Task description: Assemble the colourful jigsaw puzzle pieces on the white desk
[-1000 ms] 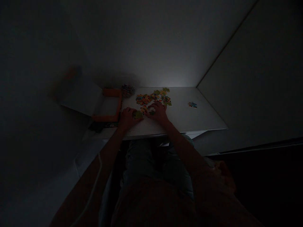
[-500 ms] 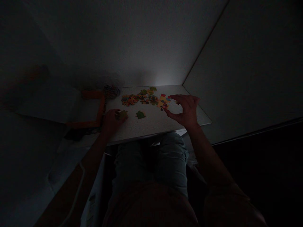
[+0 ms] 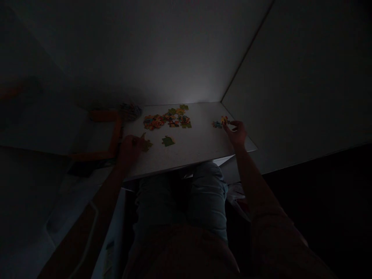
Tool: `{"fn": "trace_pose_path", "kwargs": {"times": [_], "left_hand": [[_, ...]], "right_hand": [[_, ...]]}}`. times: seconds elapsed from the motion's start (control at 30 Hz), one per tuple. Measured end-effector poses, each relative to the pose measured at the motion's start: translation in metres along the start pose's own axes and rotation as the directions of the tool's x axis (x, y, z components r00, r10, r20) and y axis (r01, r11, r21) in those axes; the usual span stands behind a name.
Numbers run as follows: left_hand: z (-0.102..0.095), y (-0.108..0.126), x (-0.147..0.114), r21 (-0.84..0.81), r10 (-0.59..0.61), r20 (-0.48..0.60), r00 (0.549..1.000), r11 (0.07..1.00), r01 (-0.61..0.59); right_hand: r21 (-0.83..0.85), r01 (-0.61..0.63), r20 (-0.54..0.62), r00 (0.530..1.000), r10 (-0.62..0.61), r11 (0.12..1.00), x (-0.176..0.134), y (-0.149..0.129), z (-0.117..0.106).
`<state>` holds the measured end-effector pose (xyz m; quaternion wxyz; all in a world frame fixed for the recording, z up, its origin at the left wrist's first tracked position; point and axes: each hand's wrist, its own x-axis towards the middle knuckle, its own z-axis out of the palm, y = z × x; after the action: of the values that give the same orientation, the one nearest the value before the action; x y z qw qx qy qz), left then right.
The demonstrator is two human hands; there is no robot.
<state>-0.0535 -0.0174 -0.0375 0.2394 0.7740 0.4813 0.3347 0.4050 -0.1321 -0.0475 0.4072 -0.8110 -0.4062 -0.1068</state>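
Observation:
On the right of the white tabletop [image 3: 200,141], my right hand [image 3: 238,133] pinches a yellow and red jigsaw puzzle piece [image 3: 224,120] between thumb and fingertips. A bluish puzzle piece [image 3: 216,124] lies just left of it. At the left, my left hand [image 3: 129,149] is curled, its fingertips against a green puzzle piece [image 3: 143,135]; dimness hides much of the grip. Beside those fingers lies another green piece [image 3: 147,145]. A separate green piece [image 3: 167,141] rests flat further right. Several mixed pieces form a pile [image 3: 154,122] toward the wall.
An orange frame [image 3: 115,133] stands left of my left hand, with a dark flat object [image 3: 80,168] by its near corner. A bluish, textured bundle [image 3: 131,111] sits against the back wall [image 3: 162,58]. A side panel [image 3: 279,97] bounds the tabletop on the right. The light is very dim.
My right hand has moved right, away from the pile, and the colourful yellow-red puzzle section it held went with it. My left hand has drawn back slightly left, uncovering more green.

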Motion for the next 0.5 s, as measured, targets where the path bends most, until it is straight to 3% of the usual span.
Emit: {"fn": "trace_pose_path", "kwargs": {"times": [0.13, 0.2, 0.27, 0.33, 0.4, 0.43, 0.5], "left_hand": [[-0.003, -0.002, 0.0, -0.137, -0.045, -0.014, 0.999, 0.99, 0.042], [-0.004, -0.003, 0.001, -0.209, -0.058, -0.029, 0.998, 0.977, 0.051], [-0.004, -0.006, 0.001, -0.265, -0.052, -0.036, 0.998, 0.963, 0.04], [-0.003, -0.009, 0.002, -0.301, -0.047, -0.04, 0.998, 0.953, 0.033], [-0.003, -0.011, 0.001, -0.34, -0.041, -0.04, 0.998, 0.94, 0.025], [-0.003, -0.012, 0.0, -0.362, -0.034, -0.038, 0.999, 0.932, 0.018], [-0.004, -0.013, -0.001, -0.414, -0.007, -0.017, 1.0, 0.91, -0.001]], "right_hand": [[-0.032, -0.021, 0.016, 1.0, 0.021, 0.999, -0.006, -0.015, 0.014], [-0.032, 0.067, 0.057, 0.996, -0.065, 0.997, -0.019, -0.037, 0.023], [0.032, 0.234, 0.18, 0.955, -0.235, 0.972, -0.038, -0.073, 0.033], [0.153, 0.387, 0.344, 0.842, -0.416, 0.909, -0.06, -0.117, 0.045], [0.278, 0.512, 0.441, 0.684, -0.582, 0.813, -0.081, -0.163, 0.057], [0.344, 0.562, 0.454, 0.601, -0.657, 0.752, -0.09, -0.185, 0.063], [0.42, 0.622, 0.43, 0.505, -0.748, 0.661, -0.104, -0.22, 0.075]]}}
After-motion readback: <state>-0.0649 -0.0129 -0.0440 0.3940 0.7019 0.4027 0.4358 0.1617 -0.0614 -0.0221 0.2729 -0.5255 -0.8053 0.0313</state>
